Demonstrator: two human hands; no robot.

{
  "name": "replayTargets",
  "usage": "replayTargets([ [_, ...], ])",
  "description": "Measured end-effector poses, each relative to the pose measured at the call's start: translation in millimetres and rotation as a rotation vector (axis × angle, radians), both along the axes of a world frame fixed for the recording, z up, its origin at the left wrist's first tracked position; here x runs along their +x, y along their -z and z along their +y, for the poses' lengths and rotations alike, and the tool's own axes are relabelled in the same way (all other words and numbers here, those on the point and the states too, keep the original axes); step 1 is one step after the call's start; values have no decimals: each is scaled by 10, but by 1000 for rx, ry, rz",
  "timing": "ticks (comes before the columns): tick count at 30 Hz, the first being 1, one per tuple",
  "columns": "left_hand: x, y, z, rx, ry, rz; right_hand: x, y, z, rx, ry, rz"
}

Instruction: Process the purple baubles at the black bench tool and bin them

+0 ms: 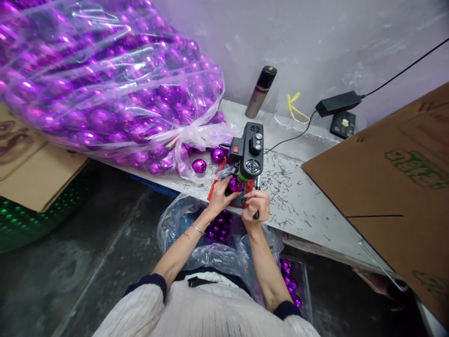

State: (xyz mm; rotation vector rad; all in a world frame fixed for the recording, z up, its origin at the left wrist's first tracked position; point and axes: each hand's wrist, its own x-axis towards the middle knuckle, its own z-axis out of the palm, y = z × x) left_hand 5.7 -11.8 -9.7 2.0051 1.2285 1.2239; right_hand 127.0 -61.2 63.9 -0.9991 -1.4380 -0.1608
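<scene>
My left hand (221, 194) is closed round a shiny purple bauble (235, 184), holding it beneath the head of a small black bench drill press (253, 150). My right hand (256, 206) grips the black-handled lever (257, 183) on the machine's right side. Where the drill meets the bauble is hidden under the head. A red mat (212, 189) lies around the machine's base. Two loose purple baubles, one (199, 165) nearer and one (217, 155) farther back, rest on the table left of the machine.
A big clear bag (105, 93) of purple baubles fills the left. An open bag (196, 255) with more baubles hangs at the table edge. Dark shavings (280, 182) litter the tabletop. A spray can (261, 92), power adapter (338, 103) and cardboard box (393, 187) stand beyond and right.
</scene>
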Motion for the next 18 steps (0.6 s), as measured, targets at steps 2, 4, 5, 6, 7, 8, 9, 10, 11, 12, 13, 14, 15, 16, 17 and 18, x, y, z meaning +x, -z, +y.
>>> replayTargets([
  [2,3,-4,0,-5,0,-4,-7,13,12,9,13,5],
  [4,6,-14,-4,-19,0,-7,-12,37,27,22,23,18],
  [5,8,-19,-5,-26,-3,-9,-13,53,35,30,22,18],
  [6,12,-24,-4,-33,-7,-11,-15,69,42,40,15,6],
  [7,16,-28,-1,-40,-10,-13,-16,79,47,52,6,-15],
  [8,22,-31,7,-47,-12,-14,-18,80,51,64,-4,-38],
  [9,28,-34,18,-51,-14,-15,-21,63,51,75,-11,-50],
  [10,33,-35,30,-53,-14,-17,-26,26,48,77,-14,-46],
  [11,37,-36,42,-52,-13,-20,-31,-35,42,67,-7,-22],
  [12,37,-36,49,-50,-13,-22,-36,-120,35,47,7,15],
  [13,32,-36,44,-45,-12,-21,-40,-223,26,14,21,50],
  [14,19,-36,24,-37,-8,-15,-42,-338,17,-21,39,70],
  [15,-3,-37,-15,-28,2,-2,-42,-454,10,-48,35,73],
  [16,-34,-38,-75,-13,18,19,-40,-561,4,-82,31,85],
  [17,-77,-42,-152,10,43,48,-37,-650,-1,-117,22,90],
  [18,-129,-50,-241,40,72,83,-33,-714,-5,-129,12,92],
])
